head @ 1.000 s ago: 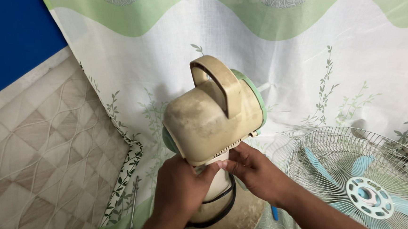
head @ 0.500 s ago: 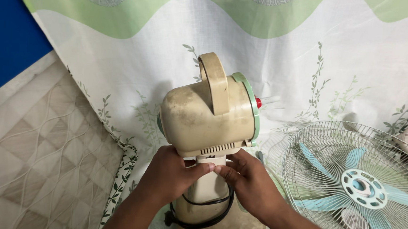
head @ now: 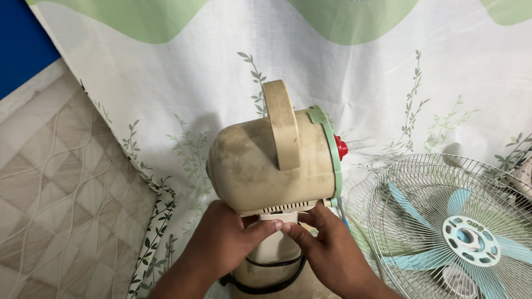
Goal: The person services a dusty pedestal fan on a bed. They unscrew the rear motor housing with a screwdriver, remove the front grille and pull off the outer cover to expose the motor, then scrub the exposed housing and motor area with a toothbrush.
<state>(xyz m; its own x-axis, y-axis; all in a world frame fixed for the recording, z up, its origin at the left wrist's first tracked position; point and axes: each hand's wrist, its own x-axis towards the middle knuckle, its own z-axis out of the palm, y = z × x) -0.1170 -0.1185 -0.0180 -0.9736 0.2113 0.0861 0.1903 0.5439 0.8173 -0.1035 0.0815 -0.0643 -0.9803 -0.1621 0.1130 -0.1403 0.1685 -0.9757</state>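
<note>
Centrally: motor housing [head: 274, 165], dirty cream, green ring and red knob on its right side, upright on its neck [head: 275, 245] above a black cord. Left hand [head: 223, 242] and right hand [head: 330, 252], lower centre, both clamped on the neck just under the housing, fingertips touching. Grille [head: 457, 241] with pale blue blades, lower right, on the leaf-print cloth [head: 406, 72].

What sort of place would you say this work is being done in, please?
Probably a home floor: a white leaf-print cloth spread over beige patterned tiles, with a dismantled cream plastic fan motor housing and wire fan guard.
</note>
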